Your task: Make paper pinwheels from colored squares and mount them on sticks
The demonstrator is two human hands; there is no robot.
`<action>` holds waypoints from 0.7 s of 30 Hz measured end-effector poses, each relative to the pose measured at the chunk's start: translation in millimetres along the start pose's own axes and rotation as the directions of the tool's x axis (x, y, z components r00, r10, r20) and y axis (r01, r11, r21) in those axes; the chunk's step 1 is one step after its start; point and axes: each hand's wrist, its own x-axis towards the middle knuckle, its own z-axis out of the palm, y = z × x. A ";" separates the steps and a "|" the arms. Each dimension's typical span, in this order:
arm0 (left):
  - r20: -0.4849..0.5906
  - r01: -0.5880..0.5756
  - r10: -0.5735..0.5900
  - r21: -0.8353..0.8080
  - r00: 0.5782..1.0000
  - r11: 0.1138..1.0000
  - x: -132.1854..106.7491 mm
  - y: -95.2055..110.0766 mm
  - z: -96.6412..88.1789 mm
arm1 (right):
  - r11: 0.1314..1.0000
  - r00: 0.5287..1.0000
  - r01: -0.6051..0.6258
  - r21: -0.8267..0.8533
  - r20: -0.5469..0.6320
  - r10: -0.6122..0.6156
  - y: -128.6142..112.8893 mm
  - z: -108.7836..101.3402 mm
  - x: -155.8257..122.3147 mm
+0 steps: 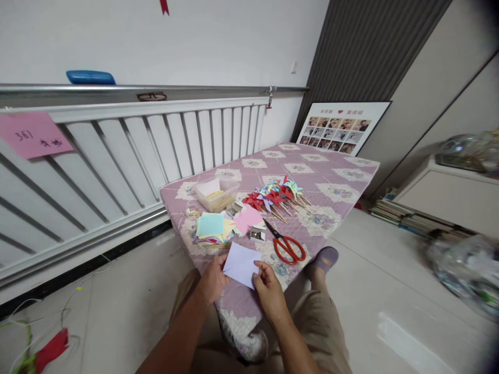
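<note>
A pale lavender square of paper (242,264), with slits cut in from its corners, is held between both hands over the near end of the bench. My left hand (215,278) grips its left edge, and my right hand (268,288) pinches its right edge between thumb and fingers. Red-handled scissors (286,246) lie to the right of the paper. Beyond it are a small open box of metal fasteners (257,235), a stack of coloured paper squares (212,226) and pink cut paper (248,219).
Several finished paper pinwheels (275,197) on sticks lie farther back, near a clear plastic box (218,192) with sticks inside. A floral cloth (331,174) covers the bench. A white radiator (195,135) runs along the left, and a photo board (343,127) leans at the far end.
</note>
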 end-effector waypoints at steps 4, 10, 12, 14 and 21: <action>0.072 0.082 -0.075 -0.109 0.995 0.991 1.8 5.2 2.7 | 1.000 1.000 -0.015 0.023 -0.005 0.015 2.9 -5.2 2.4; 0.050 0.150 -0.148 -0.030 0.988 0.988 5.1 6.2 5.6 | 0.997 0.997 -0.052 0.060 0.065 0.048 0.8 -7.0 3.0; 0.024 0.172 -0.172 -0.006 0.985 0.985 7.2 4.9 4.4 | 0.995 0.993 -0.064 0.071 0.102 0.057 -1.8 -7.1 3.1; 0.000 0.195 -0.195 0.023 0.981 0.981 8.5 4.2 3.9 | 0.994 0.989 -0.073 0.080 0.132 0.062 -4.8 -7.3 3.2; -0.066 0.243 -0.238 0.082 0.969 0.966 6.3 7.4 11.4 | 0.993 0.982 -0.080 0.087 0.180 0.063 -10.7 -8.3 3.1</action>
